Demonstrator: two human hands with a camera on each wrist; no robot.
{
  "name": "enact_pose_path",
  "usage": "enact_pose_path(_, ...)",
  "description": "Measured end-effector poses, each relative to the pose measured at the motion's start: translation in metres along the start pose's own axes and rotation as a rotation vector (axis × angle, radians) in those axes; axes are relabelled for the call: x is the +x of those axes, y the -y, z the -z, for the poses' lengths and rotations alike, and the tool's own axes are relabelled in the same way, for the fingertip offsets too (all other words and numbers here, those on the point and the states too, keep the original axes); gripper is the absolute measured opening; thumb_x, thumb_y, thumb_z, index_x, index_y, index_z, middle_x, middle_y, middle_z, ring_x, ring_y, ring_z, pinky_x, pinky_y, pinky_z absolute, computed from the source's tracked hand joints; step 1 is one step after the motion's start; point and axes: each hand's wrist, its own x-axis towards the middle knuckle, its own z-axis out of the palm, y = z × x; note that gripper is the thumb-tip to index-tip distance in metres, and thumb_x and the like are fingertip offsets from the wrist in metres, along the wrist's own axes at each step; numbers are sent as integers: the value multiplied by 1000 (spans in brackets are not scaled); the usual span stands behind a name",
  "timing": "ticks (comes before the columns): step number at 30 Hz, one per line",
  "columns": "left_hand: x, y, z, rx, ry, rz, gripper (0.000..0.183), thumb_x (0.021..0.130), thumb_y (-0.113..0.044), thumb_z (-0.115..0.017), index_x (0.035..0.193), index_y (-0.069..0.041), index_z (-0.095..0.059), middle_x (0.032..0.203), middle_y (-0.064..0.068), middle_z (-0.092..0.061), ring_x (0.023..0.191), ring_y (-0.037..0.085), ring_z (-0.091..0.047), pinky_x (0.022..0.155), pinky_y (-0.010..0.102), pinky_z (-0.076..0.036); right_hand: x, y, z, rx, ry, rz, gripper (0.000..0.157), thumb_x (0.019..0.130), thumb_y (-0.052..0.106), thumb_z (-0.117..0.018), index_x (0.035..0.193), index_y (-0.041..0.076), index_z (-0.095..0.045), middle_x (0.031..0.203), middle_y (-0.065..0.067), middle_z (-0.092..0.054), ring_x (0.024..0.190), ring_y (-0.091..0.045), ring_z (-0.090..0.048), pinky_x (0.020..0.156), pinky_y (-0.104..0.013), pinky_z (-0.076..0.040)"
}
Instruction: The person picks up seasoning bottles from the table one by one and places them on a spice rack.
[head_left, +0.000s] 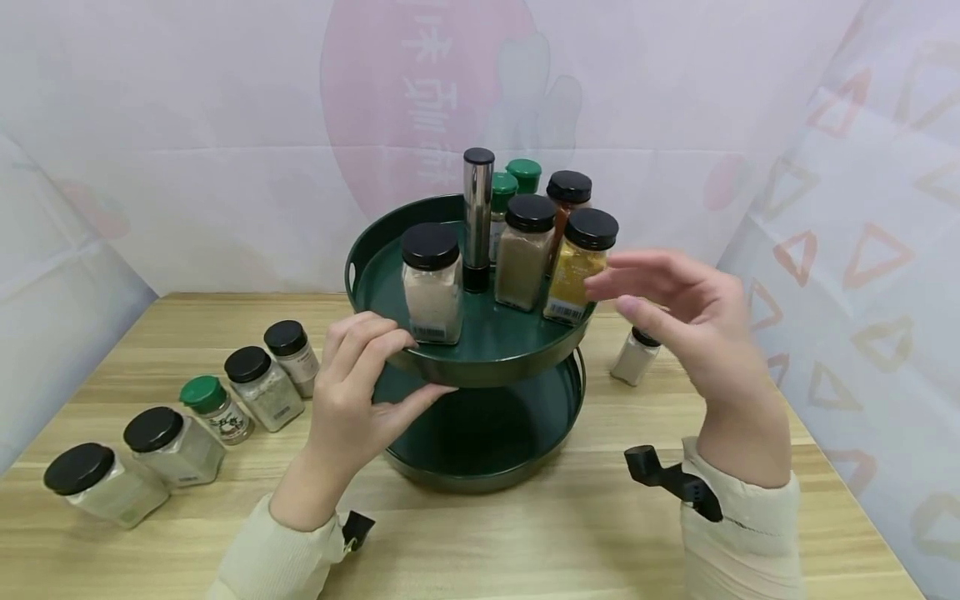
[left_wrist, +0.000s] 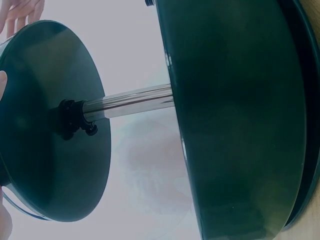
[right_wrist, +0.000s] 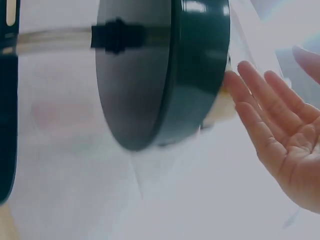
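Two-tier green rack (head_left: 480,481) is standing on the tabletop (head_left: 495,554). The left hand (head_left: 360,392) is pinching the rim of the upper tray (head_left: 487,340) between fingers and thumb. The right hand (head_left: 686,312) is extending spread fingers beside the yellow jar (head_left: 572,275); contact is not showing clearly.

Left sleeve (head_left: 273,557): cream, puffy, faintly ribbed; small angular black wrist mount (head_left: 358,530) at its end. Right sleeve (head_left: 744,542): matching cream, thin dark broken line; black wrist bracket (head_left: 673,481), bent, blunt cylindrical tip.
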Motion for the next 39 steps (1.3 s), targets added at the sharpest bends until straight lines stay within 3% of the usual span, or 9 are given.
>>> enact_pose_path(5, 0, 0, 0, -1, 0, -1, 48, 86, -42, -75, 98, 4, -66, 97, 19, -63, 99, 37, -52, 104, 29, -42, -11, -15, 22, 180, -144, 72, 28, 92, -19, -51, 118, -16, -59, 102, -17, -75, 96, -26, -74, 92, -29, -59)
enact_pose_path(8, 0, 0, 0, -2, -3, -3, 48, 87, -42, -75, 98, 4, -66, 97, 19, -63, 99, 37, -52, 103, 28, -42, -15, -23, 36, 251, -196, 69, 27, 93, -19, -50, 118, -17, -59, 101, -18, -75, 95, -28, -74, 93, -30, -59)
enact_pose_path(13, -1, 0, 0, 3, -10, -5, 48, 87, -42, -75, 97, 4, -66, 96, 19, -64, 99, 37, -52, 104, 27, -42, -21, -36, 54, 224, -248, -13, 27, 93, -13, -57, 120, -14, -60, 101, -14, -75, 95, -24, -74, 91, -24, -58)
enact_pose_path(22, -2, 0, 0, 2, -24, -10, 48, 86, -41, -76, 96, 4, -66, 95, 19, -63, 98, 37, -52, 103, 28, -43, -26, -63, 68, 44, -343, -211, 27, 92, -3, -65, 119, 0, -67, 101, 0, -77, 94, -11, -73, 82, -16, -56)
enact_pose_path(32, 0, 1, 0, 8, -11, -13, 48, 87, -42, -75, 97, 4, -66, 96, 19, -64, 98, 37, -52, 104, 28, -43, -33, -99, 85, 95, -363, -319, 27, 92, -2, -66, 116, 10, -67, 106, 6, -74, 96, -2, -70, 84, -10, -54)
enact_pose_path(39, 0, 1, 0, 7, -6, -10, 48, 87, -42, -75, 98, 4, -66, 97, 19, -63, 98, 37, -52, 104, 27, -42, -44, -119, 96, 26, -347, -418, 32, 92, 5, -69, 123, 11, -62, 112, 10, -70, 102, 0, -67, 86, -8, -52)
